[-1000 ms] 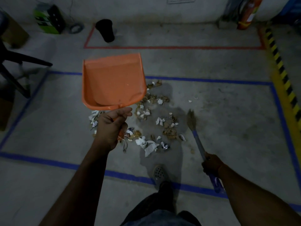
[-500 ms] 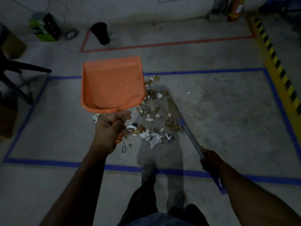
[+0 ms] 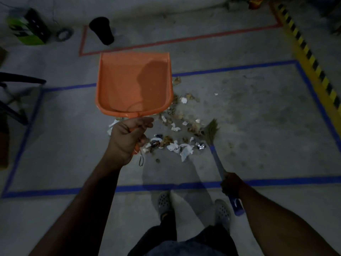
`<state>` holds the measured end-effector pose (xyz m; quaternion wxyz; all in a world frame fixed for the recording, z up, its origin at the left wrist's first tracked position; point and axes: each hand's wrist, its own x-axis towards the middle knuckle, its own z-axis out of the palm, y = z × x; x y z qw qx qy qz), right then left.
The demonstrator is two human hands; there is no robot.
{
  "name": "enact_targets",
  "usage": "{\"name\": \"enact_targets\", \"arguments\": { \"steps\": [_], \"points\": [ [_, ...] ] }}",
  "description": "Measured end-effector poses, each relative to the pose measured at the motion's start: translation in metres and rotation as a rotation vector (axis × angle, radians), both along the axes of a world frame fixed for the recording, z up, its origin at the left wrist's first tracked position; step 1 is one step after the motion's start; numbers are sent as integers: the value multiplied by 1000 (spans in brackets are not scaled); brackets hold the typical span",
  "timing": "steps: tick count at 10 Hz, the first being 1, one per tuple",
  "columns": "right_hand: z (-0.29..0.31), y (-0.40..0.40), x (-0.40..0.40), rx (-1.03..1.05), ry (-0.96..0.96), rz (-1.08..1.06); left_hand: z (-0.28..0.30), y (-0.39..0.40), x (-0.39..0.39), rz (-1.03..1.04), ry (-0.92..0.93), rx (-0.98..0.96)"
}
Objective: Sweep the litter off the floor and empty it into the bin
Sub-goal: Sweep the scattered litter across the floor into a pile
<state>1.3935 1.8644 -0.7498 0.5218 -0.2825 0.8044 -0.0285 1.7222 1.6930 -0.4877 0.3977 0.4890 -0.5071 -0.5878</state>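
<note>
A dim concrete floor (image 3: 258,115) fills the view, marked with a blue tape rectangle (image 3: 230,68), a red tape outline (image 3: 175,40) beyond it and a yellow-and-black hazard stripe (image 3: 313,63) running along the right side. Near the far wall stand a black bin (image 3: 101,30), a green-and-black box (image 3: 27,27) and a coil of cable (image 3: 63,33); dark chair legs (image 3: 16,93) show at the left edge. Inside the blue rectangle lies the litter (image 3: 177,133), a loose scatter of crumpled white paper, brown scraps and shiny wrappers. The left hand (image 3: 127,139) grips the handle of an orange dustpan (image 3: 133,85), which is held up above the floor with its open pan facing the camera, empty. The right hand (image 3: 231,184) holds the blue handle of a small broom (image 3: 213,133), whose straw head rests at the right edge of the litter. Two grey clogs (image 3: 164,202) stand just outside the near blue line.
</note>
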Motion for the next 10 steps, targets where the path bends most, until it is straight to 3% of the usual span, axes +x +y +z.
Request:
{"name": "enact_targets", "arguments": {
  "steps": [1, 4, 6, 10],
  "points": [
    [4, -32, 61, -53, -77, 59, -1, -6, 35, 22, -89, -6],
    [12, -84, 154, -188, -195, 180, -1, -20, 129, 71, -60, 24],
    [25, -53, 135, -232, -125, 208, -7, -28, 129, 44, 5, 22],
    [61, 70, 58, -164, 6, -238, -7, -18, 46, -162, 101, 62]
  ]
}}
